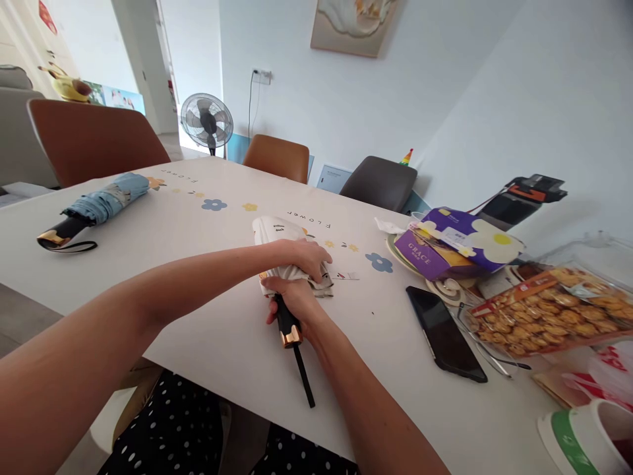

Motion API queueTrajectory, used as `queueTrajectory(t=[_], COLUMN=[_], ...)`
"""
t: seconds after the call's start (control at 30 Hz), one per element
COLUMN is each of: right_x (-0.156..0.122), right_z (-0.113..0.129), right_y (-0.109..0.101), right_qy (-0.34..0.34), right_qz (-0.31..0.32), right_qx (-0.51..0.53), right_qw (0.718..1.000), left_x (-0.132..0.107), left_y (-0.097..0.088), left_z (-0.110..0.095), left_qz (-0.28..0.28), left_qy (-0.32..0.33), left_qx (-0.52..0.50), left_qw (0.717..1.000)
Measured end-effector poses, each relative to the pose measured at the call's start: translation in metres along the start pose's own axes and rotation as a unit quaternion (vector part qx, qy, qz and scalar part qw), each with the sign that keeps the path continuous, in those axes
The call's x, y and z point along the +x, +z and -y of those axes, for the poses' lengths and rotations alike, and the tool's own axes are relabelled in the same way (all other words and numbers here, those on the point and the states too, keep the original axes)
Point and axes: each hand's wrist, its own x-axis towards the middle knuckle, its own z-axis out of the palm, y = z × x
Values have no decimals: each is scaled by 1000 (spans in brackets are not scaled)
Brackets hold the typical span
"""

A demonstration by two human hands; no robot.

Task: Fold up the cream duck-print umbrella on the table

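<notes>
A folding umbrella with a white printed canopy [277, 231] lies on the table in front of me, its black and copper-coloured handle [287, 323] pointing towards me. A black strap [304, 376] hangs from the handle's end. My right hand [295, 300] is wrapped round the umbrella where canopy meets handle. Crossing over from the left, my left hand [310, 258] grips the folded canopy cloth, its fingers bent over the far right side. Part of the canopy is hidden under both hands. A second folded umbrella, light blue [111, 198], lies at the table's left.
A black phone [445, 333] and glasses [487, 346] lie to the right. Beyond them are a purple box [430, 254], a clear box of cookies [558, 307], a black bottle [514, 201] and a white-green cup [578, 439]. Chairs and a fan [208, 122] stand behind the table [208, 323].
</notes>
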Motion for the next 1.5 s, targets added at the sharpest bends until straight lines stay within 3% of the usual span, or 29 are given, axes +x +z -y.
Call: queueTrajectory(t=[0.13, 0.33, 0.53, 0.77, 0.9, 1.03, 1.2, 1.33, 1.5], right_x=[4, 5, 2, -3, -1, 2, 2, 2, 2], right_z=[-3, -3, 0, 4, 1, -1, 2, 0, 3], right_y=[-1, -1, 1, 4, 1, 1, 2, 0, 0], right_qy=[1, -9, 7, 12, 12, 16, 32, 30, 15], right_qz=[-5, 0, 0, -16, -7, -11, -23, -17, -37], right_qx=[16, 18, 8, 5, -2, 4, 28, 41, 77], right_qw=[1000, 1000, 1000, 1000, 1000, 1000, 999, 999, 996], left_x=[3, 0, -2, 0, -4, -17, -40, -68, -101], left_y=[1, 8, 10, 14, 9, 1, -16, -36, -38], left_z=[-4, -7, -4, 0, -1, -3, 3, 15, 34], left_qz=[15, -86, -136, -99, -178, -280, -374, -454, -489], left_qy=[-1, -8, -13, -28, -51, -76, -86, -84, -108], left_qx=[18, 47, 58, 46, -42, -257, -483, -554, -583], left_qw=[1000, 995, 989, 994, 982, 922, 787, 693, 640])
